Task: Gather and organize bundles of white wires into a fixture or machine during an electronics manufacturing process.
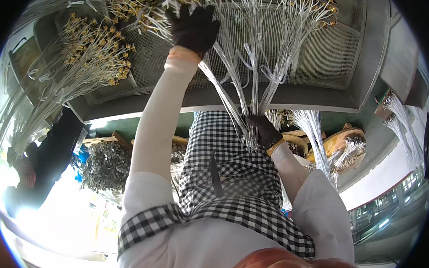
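My right hand (pixel 264 130), in a dark glove, is closed around the gathered ends of several bundles of white wires (pixel 255 83) at the near edge of a metal mesh tray (pixel 330 60). From there the bundles fan out across the mesh, some tied with white strips. My left hand (pixel 194 31), also dark-gloved, is stretched out over the far left of these wires, its fingers apart. Small brass-coloured terminals tip the wires along the far side. Beside my left forearm lies another pile of white wires with brass-coloured terminals (pixel 96 50).
Below the tray, a holder of many small grey metal parts (pixel 107 165) stands at left. More white wires (pixel 314 133) hang at right, near a yellow-lined container (pixel 336 146). Another person's hand (pixel 27 171) and dark sleeve show at far left. Further wire bundles (pixel 406 128) hang at far right.
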`<state>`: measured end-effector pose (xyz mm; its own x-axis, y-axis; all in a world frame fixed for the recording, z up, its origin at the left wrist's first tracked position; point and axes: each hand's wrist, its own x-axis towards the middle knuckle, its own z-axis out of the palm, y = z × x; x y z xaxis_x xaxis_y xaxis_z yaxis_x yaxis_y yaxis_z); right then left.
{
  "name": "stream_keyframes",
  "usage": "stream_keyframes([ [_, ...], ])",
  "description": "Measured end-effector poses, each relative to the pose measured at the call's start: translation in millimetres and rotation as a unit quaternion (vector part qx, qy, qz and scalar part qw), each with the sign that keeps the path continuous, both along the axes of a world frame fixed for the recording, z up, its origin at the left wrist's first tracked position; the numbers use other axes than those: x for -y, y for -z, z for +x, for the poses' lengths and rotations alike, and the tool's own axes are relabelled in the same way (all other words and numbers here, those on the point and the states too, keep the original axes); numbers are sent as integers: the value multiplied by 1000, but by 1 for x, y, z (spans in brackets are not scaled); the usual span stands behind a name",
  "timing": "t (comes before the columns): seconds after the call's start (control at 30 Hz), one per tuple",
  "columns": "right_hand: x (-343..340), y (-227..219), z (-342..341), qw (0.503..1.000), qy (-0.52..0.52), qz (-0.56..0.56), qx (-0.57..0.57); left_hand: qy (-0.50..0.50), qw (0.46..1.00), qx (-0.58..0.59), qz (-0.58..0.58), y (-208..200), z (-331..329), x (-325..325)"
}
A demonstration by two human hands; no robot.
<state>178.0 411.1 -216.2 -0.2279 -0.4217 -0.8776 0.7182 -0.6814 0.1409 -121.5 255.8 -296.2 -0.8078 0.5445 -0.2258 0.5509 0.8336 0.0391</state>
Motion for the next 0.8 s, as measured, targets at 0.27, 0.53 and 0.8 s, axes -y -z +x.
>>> stream_keyframes([
  [0.27, -12, 7, 18, 1000, -12, 15, 19, -118, 987, 86, -63, -4, 48, 56],
  [0.53, -18, 6, 16, 997, -45, 3, 61, -140, 988, 66, -2, 0, 56, 60],
  [0.8, -19, 26, 35, 997, -61, 23, 46, -139, 989, 34, 44, -11, 61, 54],
])
